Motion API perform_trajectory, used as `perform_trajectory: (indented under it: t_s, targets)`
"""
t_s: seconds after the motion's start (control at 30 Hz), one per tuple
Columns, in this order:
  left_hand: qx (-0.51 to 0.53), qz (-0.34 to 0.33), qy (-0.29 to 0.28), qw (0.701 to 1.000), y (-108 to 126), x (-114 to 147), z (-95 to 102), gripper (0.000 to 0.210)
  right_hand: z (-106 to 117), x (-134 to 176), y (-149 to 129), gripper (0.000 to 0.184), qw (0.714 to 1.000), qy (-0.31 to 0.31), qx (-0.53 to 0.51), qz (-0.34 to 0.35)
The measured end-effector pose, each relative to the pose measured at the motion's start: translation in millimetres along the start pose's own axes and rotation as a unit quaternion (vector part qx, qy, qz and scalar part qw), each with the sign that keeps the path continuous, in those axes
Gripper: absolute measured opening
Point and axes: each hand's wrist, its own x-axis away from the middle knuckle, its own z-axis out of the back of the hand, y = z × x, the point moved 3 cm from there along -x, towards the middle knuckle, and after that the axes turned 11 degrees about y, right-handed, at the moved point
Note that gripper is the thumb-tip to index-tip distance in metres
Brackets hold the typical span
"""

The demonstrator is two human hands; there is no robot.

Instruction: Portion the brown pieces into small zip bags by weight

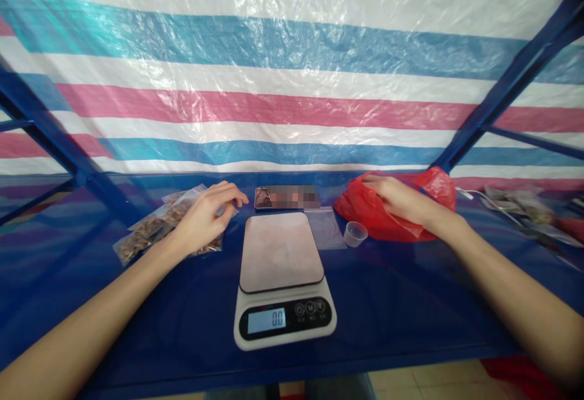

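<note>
My left hand (208, 213) hovers over or rests on several clear packets (148, 233) of brown dried pieces. Its fingers are loosely bent and apart, with nothing visible in them. My right hand (395, 196) reaches into a red plastic bag (362, 211), which hides its fingertips and whatever they touch. Just left of that bag stands a small clear plastic cup (355, 234). A flat transparent zip bag (329, 234) lies beside the cup. Between my hands sits a white kitchen scale (281, 254), its plate bare and its display reading 0.0.
Behind the scale lies a flat phone-like object (263, 198), partly blurred out. Blue metal frame bars (506, 84) rise at both sides. A striped plastic sheet (274, 102) hangs at the back. More packets (529, 208) and a white cable lie at far right on the blue table (392, 303).
</note>
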Motion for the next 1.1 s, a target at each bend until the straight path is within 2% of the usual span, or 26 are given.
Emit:
perform_trajectory:
  t_s: [0.1,0.23,0.4,0.5,0.57,0.73,0.9,1.1]
  targets:
    - [-0.005,0.001,0.001,1.0,1.1,-0.9,2.3,0.035,10.3,-0.5,0.2,0.036,1.0,0.001,0.026,0.004]
    - [-0.011,0.002,0.005,1.0,0.9,-1.0,4.0,0.033,32.9,0.9,-3.7,0.029,0.998,0.019,0.056,-0.039]
    - [-0.016,0.004,0.005,1.0,1.4,-1.6,3.2,0.03,63.9,2.1,-15.6,0.022,0.994,0.086,0.045,-0.045]
    - [-0.02,0.009,0.006,1.0,4.0,-2.9,3.2,0.031,71.9,0.8,-33.0,0.021,0.991,0.124,0.004,-0.052]
    - [-0.023,0.014,0.006,1.0,5.5,-3.6,3.6,0.031,68.7,-1.0,-48.1,0.022,0.991,0.115,-0.03,-0.056]
    - [-0.026,0.021,-0.002,0.999,5.1,-3.5,3.4,0.03,39.2,-4.8,-73.8,0.022,0.994,0.014,-0.106,-0.02]
    - [-0.018,0.019,-0.005,1.0,2.6,-2.7,1.9,0.03,13.5,-3.5,-72.8,0.018,0.99,-0.062,-0.129,0.011]
    - [-0.016,0.022,-0.012,1.0,2.5,-3.2,1.8,0.029,7.1,2.2,-71.0,0.018,0.983,-0.132,-0.123,0.02]
